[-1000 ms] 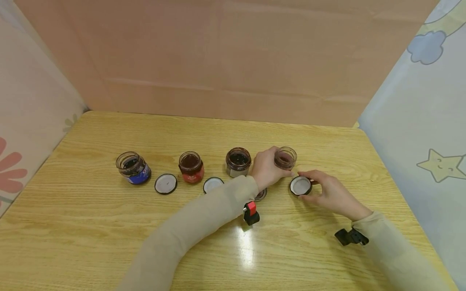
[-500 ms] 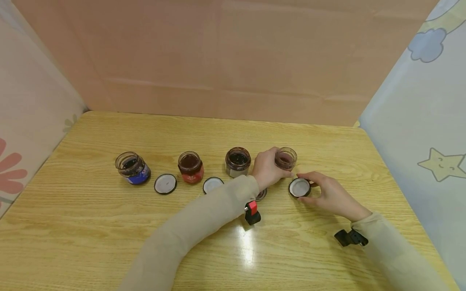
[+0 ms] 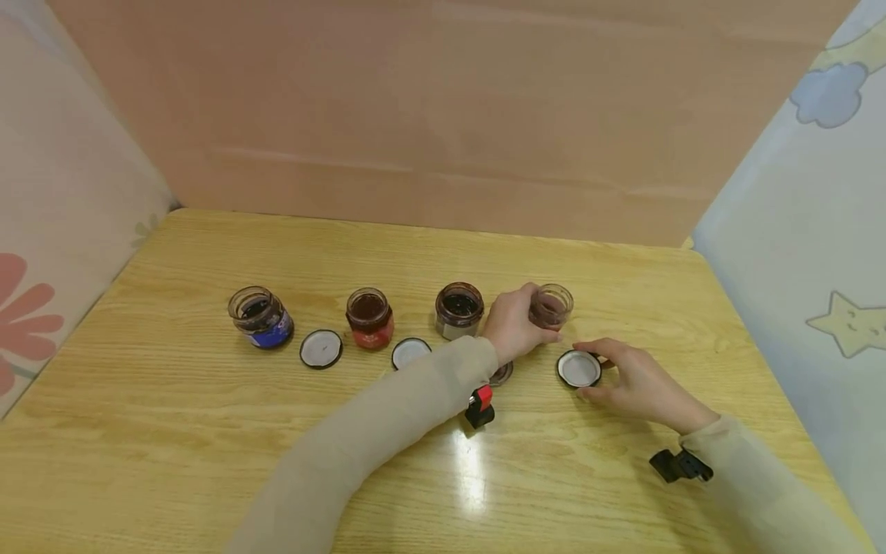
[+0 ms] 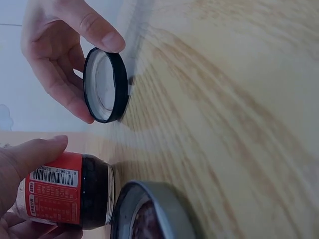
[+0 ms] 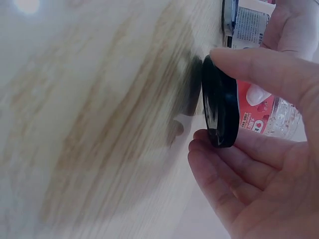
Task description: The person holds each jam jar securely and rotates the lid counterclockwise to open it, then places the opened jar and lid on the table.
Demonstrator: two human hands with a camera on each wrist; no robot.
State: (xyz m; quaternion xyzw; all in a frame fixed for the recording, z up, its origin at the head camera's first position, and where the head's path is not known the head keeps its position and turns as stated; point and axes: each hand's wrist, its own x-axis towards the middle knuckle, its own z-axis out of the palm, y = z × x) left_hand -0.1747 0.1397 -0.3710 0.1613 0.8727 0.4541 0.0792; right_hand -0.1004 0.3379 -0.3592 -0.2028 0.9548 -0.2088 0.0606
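Note:
In the head view my left hand (image 3: 514,322) grips an open glass jar (image 3: 556,306) at the right end of a row. Its red label with a barcode shows in the left wrist view, where the thumb (image 4: 40,152) lies along the jar (image 4: 55,194). To its right, my right hand (image 3: 640,382) pinches a dark-rimmed lid (image 3: 580,369) by the edge, pale inside facing up. The right wrist view has this black lid (image 5: 225,109) between thumb and fingers, close over the table with its shadow beside it.
Left of the hands stand three open jars: one with a blue label (image 3: 270,331), one red (image 3: 372,333), one pale (image 3: 453,328). Upturned lids lie before them: one left (image 3: 321,348), one in the middle (image 3: 411,352), and one (image 3: 503,375) partly behind the left sleeve.
The lid in my right hand has shifted slightly toward the front of the table. My left hand stays on the jar. The whole head view has drifted a little.

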